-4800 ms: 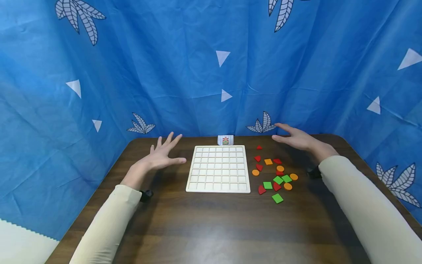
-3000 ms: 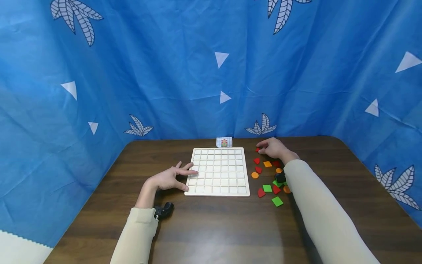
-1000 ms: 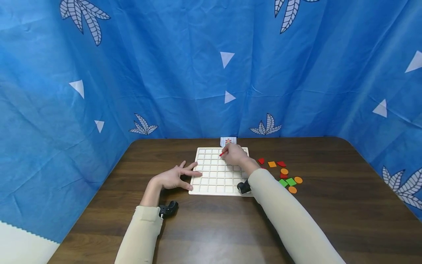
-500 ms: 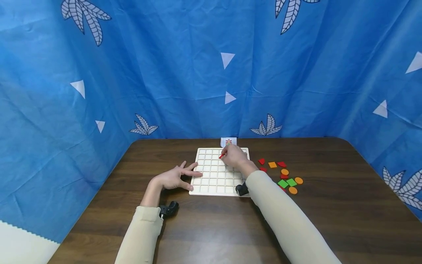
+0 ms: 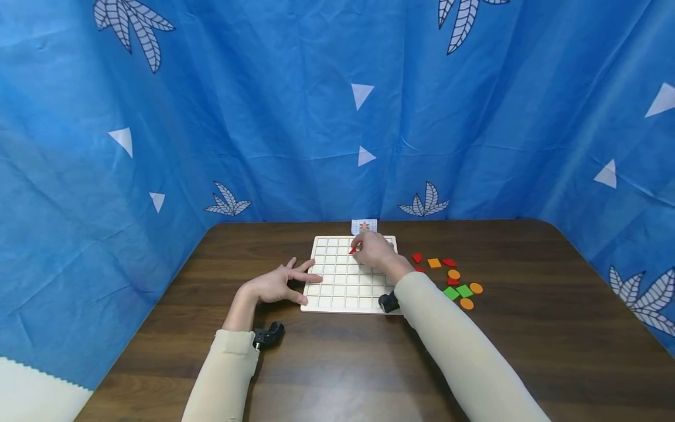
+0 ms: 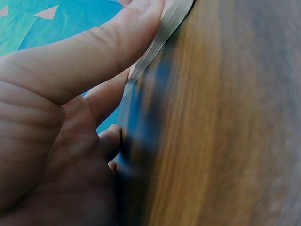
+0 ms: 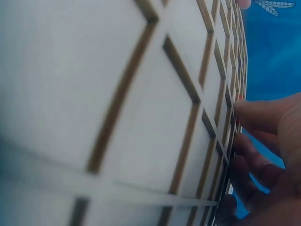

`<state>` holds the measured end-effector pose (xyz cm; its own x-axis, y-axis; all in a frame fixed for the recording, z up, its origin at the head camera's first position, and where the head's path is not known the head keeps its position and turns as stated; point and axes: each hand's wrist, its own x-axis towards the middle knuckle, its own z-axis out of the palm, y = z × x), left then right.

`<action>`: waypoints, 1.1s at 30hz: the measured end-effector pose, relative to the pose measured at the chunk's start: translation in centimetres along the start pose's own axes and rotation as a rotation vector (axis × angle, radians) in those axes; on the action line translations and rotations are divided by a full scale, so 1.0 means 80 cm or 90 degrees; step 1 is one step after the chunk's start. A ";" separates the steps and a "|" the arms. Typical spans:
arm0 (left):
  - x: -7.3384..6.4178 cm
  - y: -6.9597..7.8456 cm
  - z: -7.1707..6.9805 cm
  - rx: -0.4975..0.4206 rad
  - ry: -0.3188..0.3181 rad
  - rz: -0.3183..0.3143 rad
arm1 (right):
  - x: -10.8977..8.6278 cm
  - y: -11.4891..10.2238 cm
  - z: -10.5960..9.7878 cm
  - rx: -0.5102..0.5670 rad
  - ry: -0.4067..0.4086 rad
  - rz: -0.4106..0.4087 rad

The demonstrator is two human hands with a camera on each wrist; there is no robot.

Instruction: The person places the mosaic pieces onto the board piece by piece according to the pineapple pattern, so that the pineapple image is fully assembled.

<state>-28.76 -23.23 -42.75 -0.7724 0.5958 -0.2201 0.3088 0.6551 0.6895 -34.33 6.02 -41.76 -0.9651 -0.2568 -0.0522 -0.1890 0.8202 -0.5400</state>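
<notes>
Right grip point(image 5: 373, 249): pinching small flat red piece point(image 5: 353, 250) at far rows of off-white gridded board point(image 5: 340, 278)
Left grip point(image 5: 276, 284): spread, touching board's left edge
Change: I've carried piece from table point(image 5: 327, 363) to board; seating unconfirmed

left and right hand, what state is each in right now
Left hand: open, touching the grid board at its left edge.
Right hand: closed, holding a red piece.
</notes>
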 end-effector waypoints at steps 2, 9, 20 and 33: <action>0.000 0.000 0.000 -0.002 0.000 0.001 | -0.002 0.001 -0.003 0.010 -0.006 -0.009; 0.002 -0.003 0.002 0.003 -0.001 0.008 | -0.013 0.012 -0.019 0.017 -0.025 -0.044; 0.001 -0.003 -0.001 0.003 0.002 0.001 | -0.042 0.034 -0.060 0.003 -0.049 -0.085; 0.000 -0.004 0.000 0.007 0.002 -0.001 | -0.062 0.088 -0.103 -0.004 -0.048 -0.075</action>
<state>-28.89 -23.40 -42.93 -0.7746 0.5932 -0.2193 0.3131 0.6610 0.6819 -32.38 17.22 -38.39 -0.9195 -0.3896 -0.0520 -0.3020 0.7851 -0.5408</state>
